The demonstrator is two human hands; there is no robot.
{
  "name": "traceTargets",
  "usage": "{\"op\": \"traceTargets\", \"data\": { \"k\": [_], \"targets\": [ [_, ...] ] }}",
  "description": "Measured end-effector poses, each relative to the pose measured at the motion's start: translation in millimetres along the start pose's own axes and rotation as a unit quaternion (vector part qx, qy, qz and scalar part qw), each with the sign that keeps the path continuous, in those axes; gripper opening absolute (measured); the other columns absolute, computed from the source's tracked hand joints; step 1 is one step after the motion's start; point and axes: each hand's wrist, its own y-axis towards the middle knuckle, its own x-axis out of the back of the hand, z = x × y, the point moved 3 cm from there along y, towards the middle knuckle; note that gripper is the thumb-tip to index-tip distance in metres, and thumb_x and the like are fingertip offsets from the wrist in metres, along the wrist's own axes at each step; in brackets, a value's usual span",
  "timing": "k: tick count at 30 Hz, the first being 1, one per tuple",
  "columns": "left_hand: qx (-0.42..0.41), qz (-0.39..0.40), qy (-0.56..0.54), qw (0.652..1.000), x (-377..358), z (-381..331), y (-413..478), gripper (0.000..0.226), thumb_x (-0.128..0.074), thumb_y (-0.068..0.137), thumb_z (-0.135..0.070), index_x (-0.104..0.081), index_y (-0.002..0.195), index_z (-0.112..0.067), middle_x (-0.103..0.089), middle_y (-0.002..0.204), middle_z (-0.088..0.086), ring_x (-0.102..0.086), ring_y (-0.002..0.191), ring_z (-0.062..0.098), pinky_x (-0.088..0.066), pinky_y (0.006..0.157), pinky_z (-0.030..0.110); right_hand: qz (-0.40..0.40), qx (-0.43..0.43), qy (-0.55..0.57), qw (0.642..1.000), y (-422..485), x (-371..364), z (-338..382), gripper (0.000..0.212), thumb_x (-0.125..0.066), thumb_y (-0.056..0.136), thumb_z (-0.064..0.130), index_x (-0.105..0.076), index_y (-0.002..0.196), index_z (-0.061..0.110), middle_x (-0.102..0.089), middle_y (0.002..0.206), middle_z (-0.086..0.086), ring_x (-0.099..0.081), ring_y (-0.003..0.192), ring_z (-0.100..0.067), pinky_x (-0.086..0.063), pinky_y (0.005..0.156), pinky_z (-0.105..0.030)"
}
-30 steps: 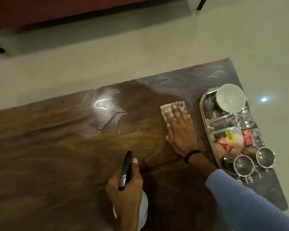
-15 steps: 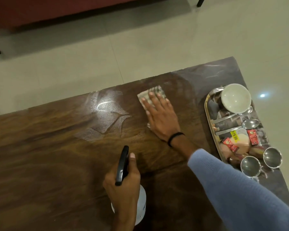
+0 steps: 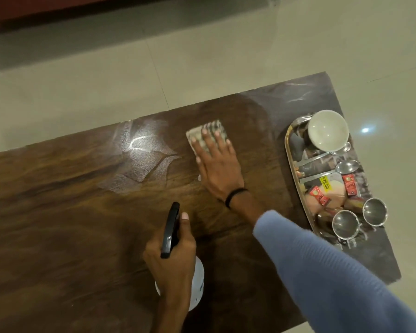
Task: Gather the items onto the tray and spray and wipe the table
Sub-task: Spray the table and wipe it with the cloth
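Head view: I see the right hand (image 3: 217, 164) flat on the cloth (image 3: 213, 128) and the left hand (image 3: 171, 255) gripping the spray bottle (image 3: 198, 284).
The right fingers (image 3: 208, 141) are straight and spread, pressing the folded cloth onto the brown bench (image 3: 58, 224) near its far edge, so nothing is grasped. The left ones curl round the bottle's neck, thumb up beside the black trigger. I can't tell if the white body rests on the bench. A shiny wet patch (image 3: 144, 164) lies just left of the cloth. The tray (image 3: 289, 150) sits at the bench's right end, apart from both hands. It holds a white bowl (image 3: 327, 130), two spoons (image 3: 346, 166), two steel cups (image 3: 345, 223), red sachets (image 3: 319, 194) and a packet (image 3: 335, 197) with a yellow price sticker. There's a black band (image 3: 235, 194) on the right wrist and a blue sleeve (image 3: 322, 272).
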Motion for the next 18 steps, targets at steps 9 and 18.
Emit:
{"op": "traceTargets", "data": {
  "k": [9,18],
  "targets": [
    [-0.115,0.018,-0.042,0.992,-2.3,-19.3,-15.1,0.028,-0.073,0.088,-0.015,-0.061,0.063,-0.014,-0.057,0.053,-0.004,-0.058,0.048,0.016,-0.044,0.046,0.017,0.060,-0.040,-0.011,0.997,-209.5,-25.8,-27.2,0.063,-0.043,0.102,0.031,-0.018,0.160,0.030,-0.013,0.168,-0.005,-0.010,0.156,-0.029,-0.022,0.122,-0.054],
    [-0.135,0.013,-0.143,0.980,2.0,-5.8,-57.1,0.052,-0.058,0.097,-0.043,-0.064,0.115,0.006,-0.069,0.091,0.024,-0.066,0.072,0.018,-0.053,0.070,0.018,0.070,-0.091,0.027,0.993,-285.8,-34.3,-30.3,0.067,-0.043,0.103,0.030,-0.009,0.160,0.033,-0.011,0.168,-0.004,-0.010,0.156,-0.029,-0.020,0.122,-0.054]
  ]
}}
